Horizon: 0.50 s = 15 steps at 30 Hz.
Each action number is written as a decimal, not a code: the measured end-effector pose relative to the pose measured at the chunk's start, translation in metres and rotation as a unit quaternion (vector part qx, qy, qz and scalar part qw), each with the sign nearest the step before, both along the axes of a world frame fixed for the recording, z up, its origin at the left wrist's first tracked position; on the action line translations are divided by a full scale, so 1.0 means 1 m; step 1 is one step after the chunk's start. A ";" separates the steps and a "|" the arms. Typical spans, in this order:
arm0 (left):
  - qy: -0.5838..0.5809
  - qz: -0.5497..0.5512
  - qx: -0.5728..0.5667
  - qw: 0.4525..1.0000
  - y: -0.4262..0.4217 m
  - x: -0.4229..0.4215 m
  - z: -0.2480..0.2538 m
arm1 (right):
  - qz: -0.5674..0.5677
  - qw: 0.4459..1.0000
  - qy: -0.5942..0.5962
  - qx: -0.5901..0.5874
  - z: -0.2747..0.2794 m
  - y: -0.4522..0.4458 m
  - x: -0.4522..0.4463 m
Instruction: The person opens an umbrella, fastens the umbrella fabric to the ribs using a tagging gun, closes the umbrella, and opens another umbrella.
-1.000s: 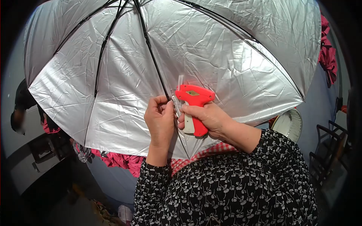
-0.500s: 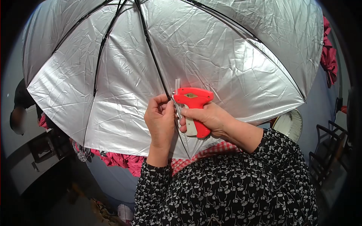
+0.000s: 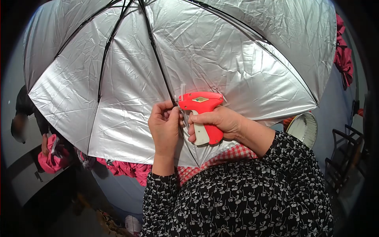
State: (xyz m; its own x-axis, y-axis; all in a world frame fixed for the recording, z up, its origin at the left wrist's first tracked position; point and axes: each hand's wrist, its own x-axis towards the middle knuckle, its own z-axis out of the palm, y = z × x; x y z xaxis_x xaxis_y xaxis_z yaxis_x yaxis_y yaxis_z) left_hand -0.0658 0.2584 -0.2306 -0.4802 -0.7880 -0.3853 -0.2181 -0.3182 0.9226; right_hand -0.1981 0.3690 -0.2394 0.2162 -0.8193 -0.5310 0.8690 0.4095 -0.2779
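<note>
An opened umbrella [image 3: 221,67] with a silver lining spreads before me, its inside and black ribs facing up. My right hand [image 3: 215,122] is wrapped round the handle of a red and white tagging gun [image 3: 201,100]. The gun's nose points left and meets the umbrella rib [image 3: 160,59] beside my left fingertips. My left hand [image 3: 166,124] pinches that rib and the cloth along it between thumb and fingers. A clear strip of tag fasteners [image 3: 182,90] stands up from the top of the gun. The needle tip is too small to make out.
Bright pink cloth [image 3: 130,170] lies under the umbrella's near edge, and more pink fabric [image 3: 343,59] is at the far right. A round metal tin [image 3: 303,128] stands by my right elbow. At the left, another person [image 3: 29,108] holds a pink bundle [image 3: 53,156]. Dark chair frames [image 3: 343,154] are at the right.
The tagging gun has shifted slightly left against the rib, and my left hand has moved slightly left and down. At the left, the other person's hand with a pink bundle has come into view.
</note>
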 end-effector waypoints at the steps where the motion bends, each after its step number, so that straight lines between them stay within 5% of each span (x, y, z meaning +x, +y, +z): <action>1: -0.004 0.000 -0.005 1.000 0.001 0.000 0.000 | 0.003 1.000 0.006 0.002 0.000 0.000 0.000; 10: -0.024 0.002 -0.047 0.999 0.006 -0.005 0.003 | -0.002 1.000 0.004 0.027 0.001 -0.008 0.005; 15: -0.028 -0.008 -0.056 0.998 0.007 -0.007 0.006 | 0.006 0.990 0.139 0.025 0.016 -0.010 0.005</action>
